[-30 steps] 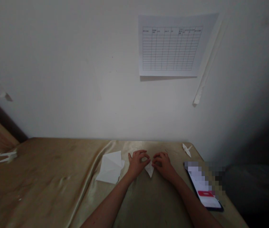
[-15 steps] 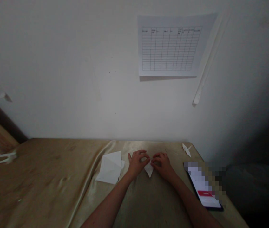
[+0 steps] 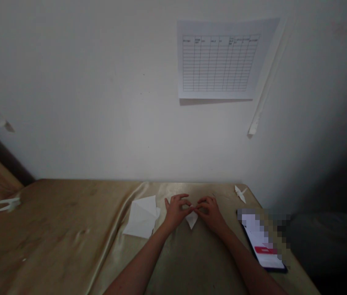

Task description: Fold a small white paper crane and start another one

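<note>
A small folded white paper piece (image 3: 191, 220) lies on the tan cloth of the table (image 3: 69, 213), its point toward me. My left hand (image 3: 176, 209) pinches its upper left edge with curled fingers. My right hand (image 3: 209, 211) pinches the upper right edge, and the fingertips of both hands meet above the paper. A stack of creased white sheets (image 3: 143, 216) lies just left of my left hand.
A phone (image 3: 262, 241) with a lit screen lies at the right table edge. A folded paper crane (image 3: 241, 193) sits at the back right, more cranes (image 3: 6, 203) at the far left. A printed table sheet (image 3: 219, 61) hangs on the wall behind.
My hands have drawn slightly closer together over the paper piece, the fingertips now meeting. The paper's tip sits a little higher. Nothing else has moved.
</note>
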Demonstrator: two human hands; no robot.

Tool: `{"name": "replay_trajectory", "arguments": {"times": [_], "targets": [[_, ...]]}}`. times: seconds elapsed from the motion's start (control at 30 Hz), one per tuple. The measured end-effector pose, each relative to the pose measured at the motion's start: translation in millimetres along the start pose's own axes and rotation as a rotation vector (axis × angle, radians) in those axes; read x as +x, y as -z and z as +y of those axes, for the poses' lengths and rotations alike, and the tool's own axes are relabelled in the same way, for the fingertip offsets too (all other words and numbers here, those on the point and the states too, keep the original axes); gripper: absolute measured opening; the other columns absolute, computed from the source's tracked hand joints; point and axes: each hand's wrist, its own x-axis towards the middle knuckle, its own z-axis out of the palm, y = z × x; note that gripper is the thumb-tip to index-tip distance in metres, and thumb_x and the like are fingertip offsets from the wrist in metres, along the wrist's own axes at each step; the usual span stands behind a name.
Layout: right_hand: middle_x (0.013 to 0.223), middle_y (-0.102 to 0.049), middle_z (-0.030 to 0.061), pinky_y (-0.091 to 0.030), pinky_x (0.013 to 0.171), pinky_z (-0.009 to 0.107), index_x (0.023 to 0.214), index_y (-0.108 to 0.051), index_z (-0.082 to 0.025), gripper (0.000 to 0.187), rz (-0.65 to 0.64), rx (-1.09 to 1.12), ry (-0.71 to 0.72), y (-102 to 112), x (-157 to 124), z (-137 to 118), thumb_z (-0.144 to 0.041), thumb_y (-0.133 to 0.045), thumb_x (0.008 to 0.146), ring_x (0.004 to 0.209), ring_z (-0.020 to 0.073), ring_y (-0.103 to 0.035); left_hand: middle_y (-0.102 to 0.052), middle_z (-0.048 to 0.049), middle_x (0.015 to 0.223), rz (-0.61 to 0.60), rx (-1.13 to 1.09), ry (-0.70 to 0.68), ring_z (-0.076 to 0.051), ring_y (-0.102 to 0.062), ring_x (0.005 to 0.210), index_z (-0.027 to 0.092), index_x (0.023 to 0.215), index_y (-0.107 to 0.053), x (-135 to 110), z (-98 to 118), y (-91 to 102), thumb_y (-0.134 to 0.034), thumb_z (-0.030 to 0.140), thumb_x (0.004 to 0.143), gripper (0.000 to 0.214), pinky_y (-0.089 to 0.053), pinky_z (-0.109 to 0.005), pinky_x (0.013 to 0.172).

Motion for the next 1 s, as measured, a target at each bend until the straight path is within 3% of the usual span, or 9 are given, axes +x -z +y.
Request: {"name": "replay_trajectory", "arguments": {"times": [0.23, 0.43, 0.7, 1.0], "targets": [[0.105, -0.064, 0.0061, -0.039, 0.100, 0.041, 0.083, -0.075, -0.027, 0.011, 0.019, -0.049, 0.029, -2.2, 1.2, -0.9, -0.033, -0.066, 0.084, 0.109, 0.0233, -0.052, -0.062, 0.0030, 0.134, 0.006, 0.009, -0.005, -0.027, -0.046, 0.131, 0.035, 0.088, -0.075, -0.4, 0.1, -2.1, -0.068, 0.043, 0.084, 0.012, -0.002, -0.069, 0.114], [0.105, -0.064, 0.0057, -0.036, 0.101, 0.042, 0.079, -0.074, -0.026, 0.006, -0.050, -0.128, 0.018, 1.9, 0.8, -3.6, -0.023, -0.069, 0.077, 0.109, 0.0236, -0.051, -0.060, 0.0047, 0.135, 0.043, -0.022, 0.006, -0.026, -0.046, 0.130, 0.035, 0.089, -0.073, 0.6, -1.2, -4.2, -0.064, 0.040, 0.087, 0.011, -0.005, -0.068, 0.114], [0.110, -0.063, 0.0053, -0.032, 0.105, 0.044, 0.081, -0.072, -0.026, 0.006, -0.066, -0.128, 0.044, 7.4, -0.1, -8.6, -0.023, -0.067, 0.079, 0.115, 0.0243, -0.047, -0.062, 0.0044, 0.131, 0.072, -0.023, 0.006, -0.026, -0.049, 0.127, 0.035, 0.089, -0.073, 1.5, -3.1, -6.4, -0.061, 0.038, 0.089, 0.012, -0.006, -0.069, 0.114], [0.107, -0.063, 0.0064, -0.037, 0.102, 0.042, 0.083, -0.072, -0.025, 0.008, -0.004, -0.042, 0.041, 0.7, -0.2, -5.6, -0.026, -0.064, 0.083, 0.110, 0.0236, -0.051, -0.060, 0.0053, 0.135, 0.049, -0.021, 0.009, -0.026, -0.046, 0.130, 0.037, 0.087, -0.074, -1.5, 3.1, -3.4, -0.067, 0.037, 0.085, 0.007, -0.004, -0.070, 0.114]]}}
